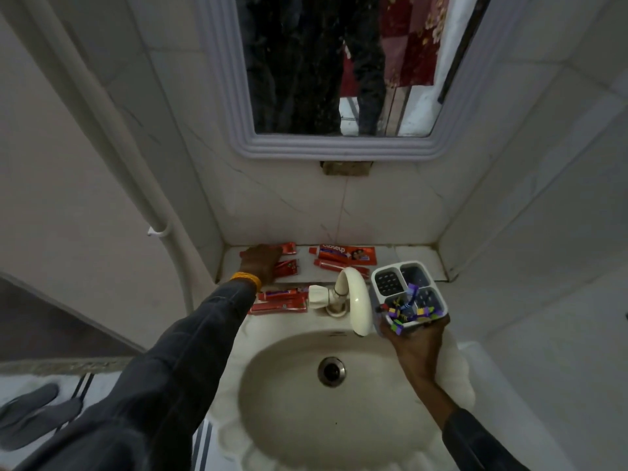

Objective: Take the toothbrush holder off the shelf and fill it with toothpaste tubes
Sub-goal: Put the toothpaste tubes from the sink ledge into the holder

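White tiled walls point(530, 137) surround a framed mirror point(339, 62) above a basin point(282, 419).

Mirror point(339, 62) on wall; cream tap point(356, 300) over sink point(306, 419) w/ drain point(332, 371).

The person is wearing dark grey long sleeves — the left sleeve point(163, 379) is filling the lower left of the frame, its cloth creasing in soft folds and showing a faint seam line running along its length. Its cuff is ending just short of the wrist, where a yellow-orange band point(245, 279) is sitting, made of several thin strands. The right sleeve point(475, 443) is showing only at the lower right corner — same dark grey, its cuff sitting well up the forearm.
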